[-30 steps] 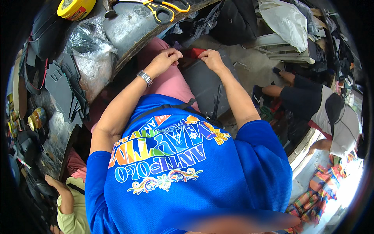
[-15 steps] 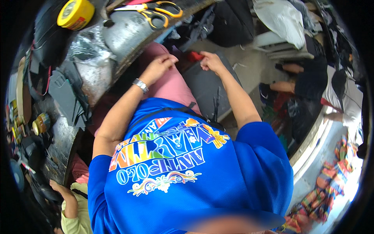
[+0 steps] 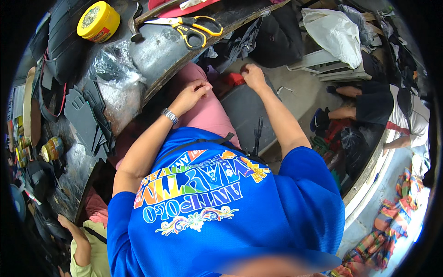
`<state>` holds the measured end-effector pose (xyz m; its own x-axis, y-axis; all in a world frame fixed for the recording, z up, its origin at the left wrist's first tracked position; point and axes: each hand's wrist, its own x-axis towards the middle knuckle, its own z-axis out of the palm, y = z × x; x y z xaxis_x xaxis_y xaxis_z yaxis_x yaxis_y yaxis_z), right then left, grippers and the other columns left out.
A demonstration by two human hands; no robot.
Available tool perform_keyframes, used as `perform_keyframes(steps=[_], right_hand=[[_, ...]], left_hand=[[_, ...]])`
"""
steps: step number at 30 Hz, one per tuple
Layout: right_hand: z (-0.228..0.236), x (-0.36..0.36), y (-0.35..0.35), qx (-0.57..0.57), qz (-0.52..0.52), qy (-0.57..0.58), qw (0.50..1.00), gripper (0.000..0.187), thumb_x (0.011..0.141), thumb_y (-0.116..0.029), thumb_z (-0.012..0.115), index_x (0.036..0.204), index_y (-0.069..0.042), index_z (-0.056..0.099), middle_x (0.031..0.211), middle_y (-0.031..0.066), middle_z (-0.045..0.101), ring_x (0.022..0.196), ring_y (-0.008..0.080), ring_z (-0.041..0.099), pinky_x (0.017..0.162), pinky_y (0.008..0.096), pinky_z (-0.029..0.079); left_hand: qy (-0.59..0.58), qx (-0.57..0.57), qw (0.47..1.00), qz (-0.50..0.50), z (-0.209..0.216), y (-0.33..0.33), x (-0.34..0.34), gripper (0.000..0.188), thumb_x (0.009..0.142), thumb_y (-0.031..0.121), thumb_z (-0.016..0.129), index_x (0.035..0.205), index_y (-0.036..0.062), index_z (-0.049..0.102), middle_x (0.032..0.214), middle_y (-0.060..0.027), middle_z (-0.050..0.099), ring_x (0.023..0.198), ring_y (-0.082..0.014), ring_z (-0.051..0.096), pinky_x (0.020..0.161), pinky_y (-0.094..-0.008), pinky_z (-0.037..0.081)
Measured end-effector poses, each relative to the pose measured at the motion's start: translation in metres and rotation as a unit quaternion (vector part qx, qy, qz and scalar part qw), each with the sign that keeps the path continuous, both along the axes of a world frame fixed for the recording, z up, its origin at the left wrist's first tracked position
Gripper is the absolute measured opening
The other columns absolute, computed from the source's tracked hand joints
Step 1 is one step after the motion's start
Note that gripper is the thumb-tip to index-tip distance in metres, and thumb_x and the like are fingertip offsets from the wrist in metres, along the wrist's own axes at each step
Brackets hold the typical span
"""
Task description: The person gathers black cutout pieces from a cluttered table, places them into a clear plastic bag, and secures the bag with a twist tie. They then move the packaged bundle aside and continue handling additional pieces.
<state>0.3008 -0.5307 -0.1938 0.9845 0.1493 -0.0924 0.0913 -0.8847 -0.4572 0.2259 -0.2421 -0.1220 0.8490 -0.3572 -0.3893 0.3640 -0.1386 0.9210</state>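
My left hand (image 3: 192, 96), with a metal-band watch (image 3: 169, 116) on the wrist, is above my pink-trousered leg (image 3: 207, 115). Its fingers curl together as in a pinch; anything between them is too small to make out. Further right, my right hand (image 3: 254, 77) reaches forward with its fingers bent and closed. Just left of it is a red object (image 3: 234, 79) of a kind I cannot tell, at the far end of a dark grey flat surface (image 3: 249, 108). Whether the hand holds anything is hidden.
The worn table (image 3: 164, 51) at left bears orange-and-black scissors (image 3: 196, 31), a yellow tub (image 3: 98, 22), a hammer (image 3: 135, 25), clear plastic (image 3: 115, 64) and dark grey cut pieces (image 3: 87, 120). One person's arm (image 3: 79, 237) shows lower left; another person (image 3: 376, 104) is at right.
My right hand has drawn its stretched finger in and moved slightly right. My left hand's fingers have curled more. The whole view has shifted a little.
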Motion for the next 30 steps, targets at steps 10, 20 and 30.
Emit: perform_keyframes(steps=[10, 20, 30], right_hand=[[-0.018, 0.134, -0.012, -0.052, -0.147, -0.083, 0.984, 0.034, 0.083, -0.016, 0.06, 0.115, -0.019, 0.07, 0.115, 0.0141, 0.065, 0.106, 0.0347, 0.063, 0.088, 0.0431, 0.052], [-0.124, 0.201, -0.037, 0.279, -0.375, -0.116, 0.876, 0.027, 0.082, -0.028, 0.066, 0.096, -0.007, 0.076, 0.098, 0.0157, 0.072, 0.09, 0.033, 0.069, 0.082, 0.04, 0.052], [-0.111, 0.186, -0.043, 0.248, -0.232, -0.073, 0.938, 0.017, 0.083, -0.014, 0.064, 0.092, 0.001, 0.067, 0.077, 0.007, 0.067, 0.071, 0.0196, 0.067, 0.062, 0.0321, 0.051]], left_hand=[[0.024, 0.017, 0.999, 0.018, 0.008, 0.01, -0.002, 0.03, 0.097, 0.029, 0.057, 0.108, 0.0025, 0.065, 0.083, -0.002, 0.065, 0.075, -0.0084, 0.062, 0.068, -0.0213, 0.047], [0.077, -0.022, 0.995, 0.053, -0.002, 0.007, 0.005, 0.025, 0.096, 0.02, 0.059, 0.108, -0.0025, 0.063, 0.084, -0.0062, 0.066, 0.073, -0.01, 0.064, 0.071, -0.0256, 0.051], [0.134, -0.075, 0.986, 0.06, -0.008, -0.003, 0.014, 0.02, 0.096, 0.016, 0.06, 0.107, -0.0002, 0.061, 0.08, -0.0023, 0.062, 0.067, -0.0084, 0.061, 0.067, -0.0244, 0.05]])
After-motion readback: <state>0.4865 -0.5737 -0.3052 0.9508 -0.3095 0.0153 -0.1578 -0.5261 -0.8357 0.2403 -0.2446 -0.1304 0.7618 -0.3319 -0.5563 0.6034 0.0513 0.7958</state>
